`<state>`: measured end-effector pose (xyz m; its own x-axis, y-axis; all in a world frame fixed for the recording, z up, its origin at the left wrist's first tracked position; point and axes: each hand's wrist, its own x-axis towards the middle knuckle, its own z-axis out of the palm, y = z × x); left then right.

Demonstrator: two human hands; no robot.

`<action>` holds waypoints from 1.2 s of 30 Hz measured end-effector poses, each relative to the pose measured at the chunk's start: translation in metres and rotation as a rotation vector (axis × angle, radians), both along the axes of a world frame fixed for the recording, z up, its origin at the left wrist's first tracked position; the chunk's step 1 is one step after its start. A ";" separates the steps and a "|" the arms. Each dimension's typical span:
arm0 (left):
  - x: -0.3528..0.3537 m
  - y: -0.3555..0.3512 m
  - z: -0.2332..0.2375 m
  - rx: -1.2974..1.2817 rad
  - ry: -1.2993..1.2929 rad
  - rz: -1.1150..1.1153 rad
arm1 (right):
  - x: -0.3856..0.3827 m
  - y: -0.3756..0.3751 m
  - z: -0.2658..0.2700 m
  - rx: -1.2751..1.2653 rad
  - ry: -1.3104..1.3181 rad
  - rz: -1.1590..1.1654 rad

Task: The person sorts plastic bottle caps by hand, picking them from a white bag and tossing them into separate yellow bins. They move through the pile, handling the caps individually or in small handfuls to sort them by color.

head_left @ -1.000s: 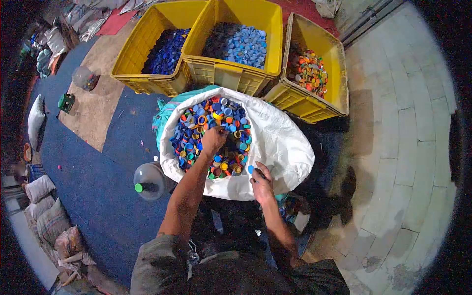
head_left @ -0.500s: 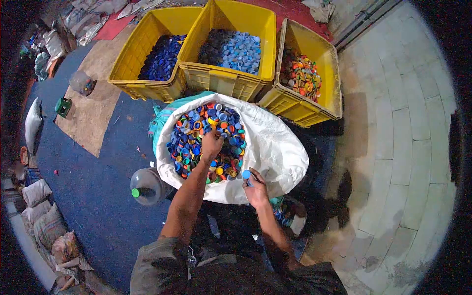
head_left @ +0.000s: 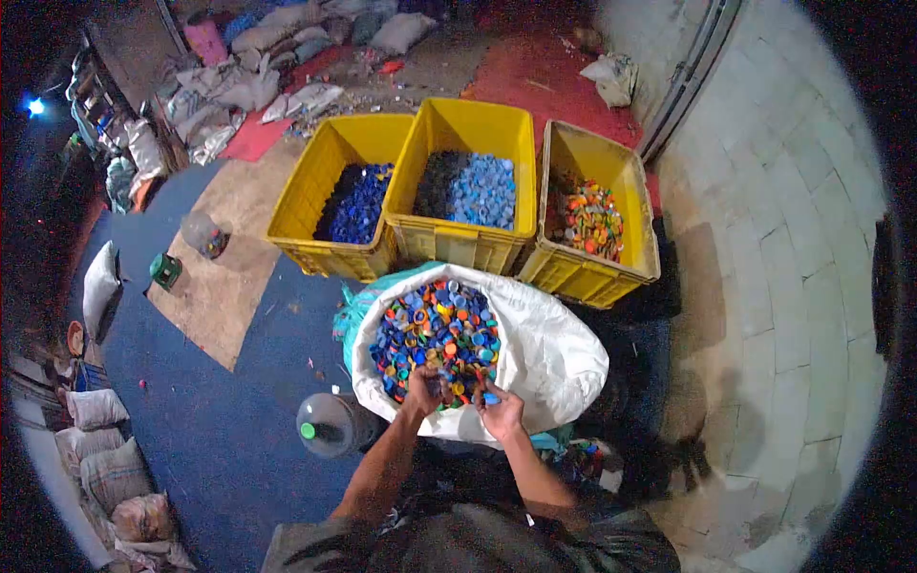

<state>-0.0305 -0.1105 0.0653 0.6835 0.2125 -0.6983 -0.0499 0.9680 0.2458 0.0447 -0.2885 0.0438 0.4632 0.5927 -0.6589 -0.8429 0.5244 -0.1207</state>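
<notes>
A white sack (head_left: 554, 358) lies open in front of me, full of mixed-colour bottle caps (head_left: 435, 334). My left hand (head_left: 423, 390) rests on the caps at the sack's near rim, fingers curled into them. Beside it, my right hand (head_left: 501, 413) is at the rim and pinches a light blue cap (head_left: 490, 397). Behind the sack stand three yellow crates: the left crate (head_left: 306, 215) holds dark blue caps, the middle crate (head_left: 468, 244) holds light blue and dark caps, the right crate (head_left: 592, 277) holds orange and mixed caps.
A clear plastic jug with a green cap (head_left: 330, 423) lies left of the sack on the blue carpet (head_left: 220, 420). Another jug (head_left: 202, 233) and a small green object (head_left: 165, 270) sit farther left. Filled bags (head_left: 95, 420) line the left side; pale paving (head_left: 774, 315) is to the right.
My view has tilted up, showing more of the room beyond the crates. My left hand has drawn back from the middle of the caps to the near rim, close to my right hand.
</notes>
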 end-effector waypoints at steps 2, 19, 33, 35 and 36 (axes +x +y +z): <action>-0.007 -0.002 0.013 -0.071 -0.027 -0.012 | -0.012 -0.002 -0.009 -0.003 0.020 -0.013; 0.156 0.083 0.119 -0.007 -0.508 0.084 | 0.143 0.132 0.098 0.047 -0.460 -0.168; 0.119 0.153 0.093 0.215 -0.464 0.524 | 0.123 0.073 0.051 -0.184 -0.400 -0.296; 0.066 0.145 0.068 -0.093 0.034 0.602 | 0.083 0.048 0.021 -0.155 -0.109 -0.342; 0.040 0.143 0.040 -0.069 0.061 0.611 | 0.062 0.034 0.010 -0.168 -0.139 -0.251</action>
<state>0.0092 0.0321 0.1049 0.4107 0.5061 -0.7584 -0.5882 0.7826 0.2038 0.1068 -0.2548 0.0542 0.6731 0.3375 -0.6580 -0.6595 0.6766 -0.3276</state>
